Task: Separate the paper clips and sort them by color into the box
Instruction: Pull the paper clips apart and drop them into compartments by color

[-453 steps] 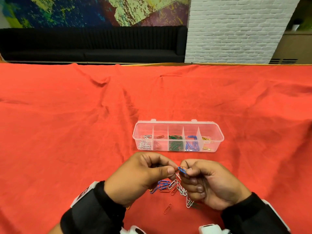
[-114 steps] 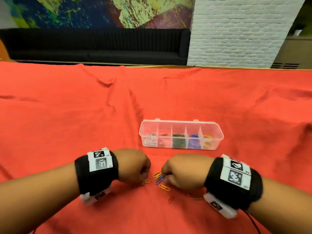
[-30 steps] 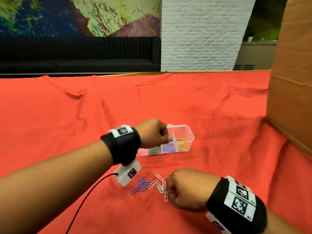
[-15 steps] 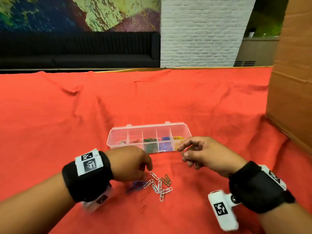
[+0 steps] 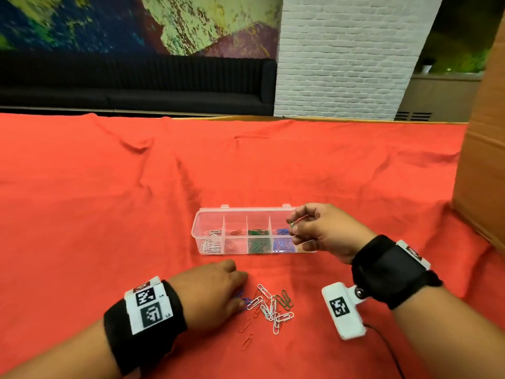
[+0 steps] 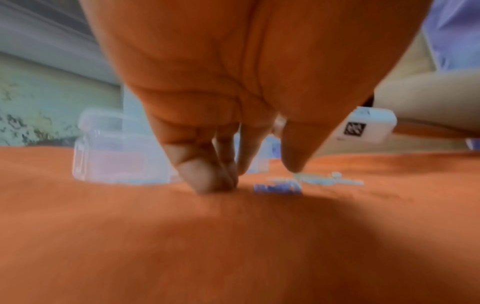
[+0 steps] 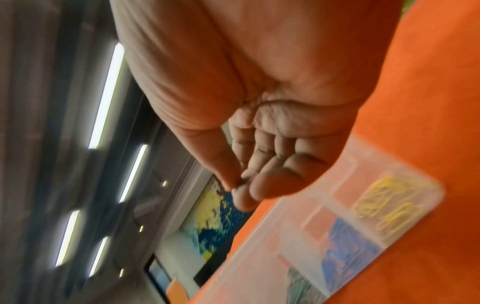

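Note:
A clear divided box point(image 5: 240, 209) sits on the red cloth and holds white, red, green, blue and yellow clips in separate compartments. My right hand point(image 5: 293, 224) hovers over its right end, thumb and forefinger pinching a thin paper clip point(image 5: 298, 220) that looks green at one end and reddish at the other. In the right wrist view the right hand point(image 7: 236, 187) is above the yellow and blue compartments of the box point(image 7: 324, 197). My left hand point(image 5: 240, 292) rests fingertips down on the cloth at the left edge of the loose clip pile point(image 5: 272, 306), beside blue clips point(image 6: 278, 187).
A tall cardboard box point(image 5: 486, 173) stands at the right edge of the table. Two loose red clips point(image 5: 247, 340) lie nearer me than the pile. The right wrist camera point(image 5: 344, 310) and its cable hang just right of the pile. The cloth is wrinkled behind the box.
My right hand has moved from in front of the box's right end to above it, still pinching a clip. My left hand stays at the pile with its fingertips down by the blue clips.

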### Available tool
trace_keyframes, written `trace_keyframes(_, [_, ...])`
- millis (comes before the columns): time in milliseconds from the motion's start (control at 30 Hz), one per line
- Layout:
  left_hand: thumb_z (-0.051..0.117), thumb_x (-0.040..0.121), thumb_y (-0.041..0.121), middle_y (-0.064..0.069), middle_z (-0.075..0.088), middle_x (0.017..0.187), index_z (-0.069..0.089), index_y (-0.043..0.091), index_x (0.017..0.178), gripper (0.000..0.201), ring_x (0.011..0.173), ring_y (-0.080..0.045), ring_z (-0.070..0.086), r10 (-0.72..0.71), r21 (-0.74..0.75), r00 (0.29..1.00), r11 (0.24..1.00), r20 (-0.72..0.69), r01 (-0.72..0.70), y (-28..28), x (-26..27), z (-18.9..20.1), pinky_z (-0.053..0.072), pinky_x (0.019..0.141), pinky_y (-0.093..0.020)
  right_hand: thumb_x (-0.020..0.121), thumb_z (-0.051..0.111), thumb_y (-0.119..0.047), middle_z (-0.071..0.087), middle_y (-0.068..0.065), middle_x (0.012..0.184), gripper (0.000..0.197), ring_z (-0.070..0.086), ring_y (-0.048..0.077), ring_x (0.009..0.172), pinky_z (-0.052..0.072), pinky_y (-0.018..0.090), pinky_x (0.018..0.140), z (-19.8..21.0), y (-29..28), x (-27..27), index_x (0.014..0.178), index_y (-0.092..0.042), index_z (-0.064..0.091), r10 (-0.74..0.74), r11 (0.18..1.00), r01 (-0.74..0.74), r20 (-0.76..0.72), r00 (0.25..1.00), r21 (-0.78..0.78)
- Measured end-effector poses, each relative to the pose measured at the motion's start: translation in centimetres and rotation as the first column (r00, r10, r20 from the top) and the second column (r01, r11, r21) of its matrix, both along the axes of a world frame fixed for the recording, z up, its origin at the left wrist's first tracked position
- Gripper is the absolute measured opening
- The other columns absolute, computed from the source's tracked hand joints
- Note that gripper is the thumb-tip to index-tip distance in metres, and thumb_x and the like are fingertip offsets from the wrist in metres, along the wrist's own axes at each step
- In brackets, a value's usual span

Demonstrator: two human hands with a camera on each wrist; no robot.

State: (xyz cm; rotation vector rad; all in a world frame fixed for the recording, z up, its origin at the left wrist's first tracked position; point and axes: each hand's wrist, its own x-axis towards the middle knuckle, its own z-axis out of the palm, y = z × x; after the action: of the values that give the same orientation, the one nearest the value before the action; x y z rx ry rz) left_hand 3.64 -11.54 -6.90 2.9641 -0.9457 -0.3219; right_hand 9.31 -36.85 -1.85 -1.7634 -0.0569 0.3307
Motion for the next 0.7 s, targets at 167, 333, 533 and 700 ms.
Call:
trace_keyframes(167, [0.053, 0.087, 0.052, 0.001, 0.048, 0.114, 0.052, 0.027, 0.120, 0.043, 0.100, -0.024, 0.059, 0.039, 0.018, 0.999, 0.999, -0.022, -0.039, -0.2, 0.3, -0.5, 0.050, 0.088, -0.039, 0.085, 0.063, -0.001, 0.068, 0.011, 0.073, 0.015, 0.061, 0.019, 0.061, 0.050, 0.030, 0.057, 0.2, 5.2, 2.2, 0.087, -0.015, 0.066, 0.039, 0.962, 0.037, 0.271, 0.962, -0.269])
trace_keyframes(333, [0.060, 0.087, 0.036, 0.001, 0.057, 0.109, 0.061, 0.025, 0.109, 0.024, 0.097, -0.024, 0.060, 0.042, -0.057, 0.998, 0.997, -0.049, -0.045, -0.2, 0.4, -0.2, 0.050, 0.083, -0.036, 0.080, 0.067, -0.021, 0.065, -0.001, 0.107, 0.027, 0.063, 0.017, 0.092, 0.050, 0.029, 0.085, 0.5, 5.9, 3.6, 0.106, -0.029, 0.067, 0.167, 0.749, 0.170, 0.430, 0.887, -0.641])
trace_keyframes(533, [0.056, 0.091, 0.030, 0.002, 0.066, 0.107, 0.058, 0.029, 0.111, 0.021, 0.099, -0.023, 0.061, 0.092, -0.109, 0.996, 0.990, -0.010, -0.092, 0.1, 0.6, -1.1, 0.046, 0.078, -0.030, 0.077, 0.066, -0.017, 0.066, -0.009, 0.076, 0.014, 0.059, 0.004, 0.069, 0.048, 0.026, 0.066, 0.0, 4.4, -2.7, 0.087, -0.028, 0.067, 0.597, 0.488, -0.255, 0.106, 0.795, -0.835])
trace_keyframes(700, [0.053, 0.093, 0.032, 0.003, 0.061, 0.115, 0.058, 0.031, 0.120, 0.028, 0.106, -0.022, 0.061, 0.086, -0.173, 0.996, 0.982, 0.035, -0.079, 0.3, 0.8, -1.2, 0.049, 0.089, -0.034, 0.079, 0.062, -0.027, 0.064, -0.007, 0.090, 0.026, 0.061, 0.016, 0.084, 0.052, 0.034, 0.075, -3.3, 2.5, -4.5, 0.105, -0.031, 0.062, 0.641, 0.286, -0.279, -0.033, 0.767, -0.917])
